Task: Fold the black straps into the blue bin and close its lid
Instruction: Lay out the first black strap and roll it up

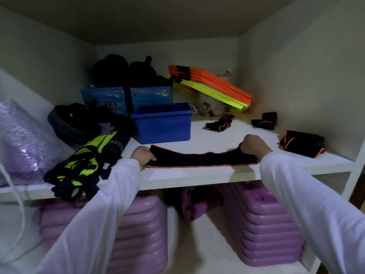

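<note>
Left hand (142, 155) and right hand (253, 144) grip strap (199, 159) ends.

Bare shelf (217, 135): open at centre right of the frame; blue bin (163, 123): stood open-topped at centre; black-and-yellow bundle (83, 165): crowded lower left; folded straps (302, 143): lay right.

Two blue boxes stand side by side at the back of the shelf. The left blue box (104, 100) carries "LUCKY STAR" in large pale letters on its front, and a round white label reading "70" above. The right blue box (151, 96) shows a smaller line, seemingly "LUCKY STAR", beside another round "70" label.
</note>
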### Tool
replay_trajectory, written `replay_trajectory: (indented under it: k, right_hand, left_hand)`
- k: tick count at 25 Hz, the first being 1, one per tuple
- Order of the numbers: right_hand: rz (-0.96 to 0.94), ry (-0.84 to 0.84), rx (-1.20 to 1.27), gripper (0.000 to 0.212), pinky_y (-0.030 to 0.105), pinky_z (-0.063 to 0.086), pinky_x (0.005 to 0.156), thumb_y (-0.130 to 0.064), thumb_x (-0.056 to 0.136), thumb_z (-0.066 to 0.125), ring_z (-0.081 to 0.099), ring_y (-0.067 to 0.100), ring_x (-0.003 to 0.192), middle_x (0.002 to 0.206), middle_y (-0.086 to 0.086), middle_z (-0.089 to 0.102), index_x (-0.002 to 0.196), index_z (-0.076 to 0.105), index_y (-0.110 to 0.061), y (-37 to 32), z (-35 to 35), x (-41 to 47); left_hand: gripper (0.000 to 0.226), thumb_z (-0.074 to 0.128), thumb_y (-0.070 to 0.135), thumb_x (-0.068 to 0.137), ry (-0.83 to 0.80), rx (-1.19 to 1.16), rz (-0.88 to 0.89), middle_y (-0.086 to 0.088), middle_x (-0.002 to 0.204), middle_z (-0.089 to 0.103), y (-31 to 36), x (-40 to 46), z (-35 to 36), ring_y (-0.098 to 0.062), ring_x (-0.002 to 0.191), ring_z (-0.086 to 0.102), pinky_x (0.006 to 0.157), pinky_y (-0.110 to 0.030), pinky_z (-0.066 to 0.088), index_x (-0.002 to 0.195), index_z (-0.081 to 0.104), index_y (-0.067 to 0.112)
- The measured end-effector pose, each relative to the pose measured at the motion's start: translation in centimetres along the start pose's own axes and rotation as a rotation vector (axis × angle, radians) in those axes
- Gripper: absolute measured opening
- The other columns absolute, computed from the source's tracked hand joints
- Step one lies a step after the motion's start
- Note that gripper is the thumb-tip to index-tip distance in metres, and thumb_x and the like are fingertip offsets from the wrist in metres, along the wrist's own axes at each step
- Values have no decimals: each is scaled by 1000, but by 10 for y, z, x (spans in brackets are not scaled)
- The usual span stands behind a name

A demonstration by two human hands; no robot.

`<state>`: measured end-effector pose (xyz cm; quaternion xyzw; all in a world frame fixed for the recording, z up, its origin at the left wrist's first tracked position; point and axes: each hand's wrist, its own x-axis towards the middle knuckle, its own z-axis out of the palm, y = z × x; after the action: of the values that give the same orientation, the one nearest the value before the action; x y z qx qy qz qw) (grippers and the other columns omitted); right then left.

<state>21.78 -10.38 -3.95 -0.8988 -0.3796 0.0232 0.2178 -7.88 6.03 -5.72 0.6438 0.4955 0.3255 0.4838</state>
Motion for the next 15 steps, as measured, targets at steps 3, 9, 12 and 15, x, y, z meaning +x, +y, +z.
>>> replay_trajectory:
  k: [3,9,12,15]
  right_hand:
    - [-75,113,74,22,30,41,74,-4,84,49,60,35,99,107,18,65,98,65,-1,-14,-1,10]
    - [-74,124,118,24,27,38,61,-3,87,50,62,37,100,99,21,66,100,68,6,-23,-3,10]
    - [33,52,70,27,34,48,78,-5,87,53,59,36,102,107,21,62,111,60,6,-15,9,-3]
    - [75,164,-50,30,41,37,100,-14,92,46,45,36,121,124,20,50,115,58,1,-8,14,-16]
  left_hand:
    - [32,56,-17,75,182,-58,67,-25,104,62,-2,5,-23,-37,95,62,74,-30,51,102,61,-3]
    - [32,49,-23,78,225,62,247,-11,76,55,-2,-12,-35,-21,68,53,61,-14,50,70,61,6]
    - [47,43,-20,81,178,97,163,-7,66,58,-14,-8,-28,-29,77,57,76,-27,55,54,68,9]
    - [33,41,-7,87,260,235,137,-12,91,69,-9,-16,-18,-25,86,59,77,-25,48,88,74,-4]
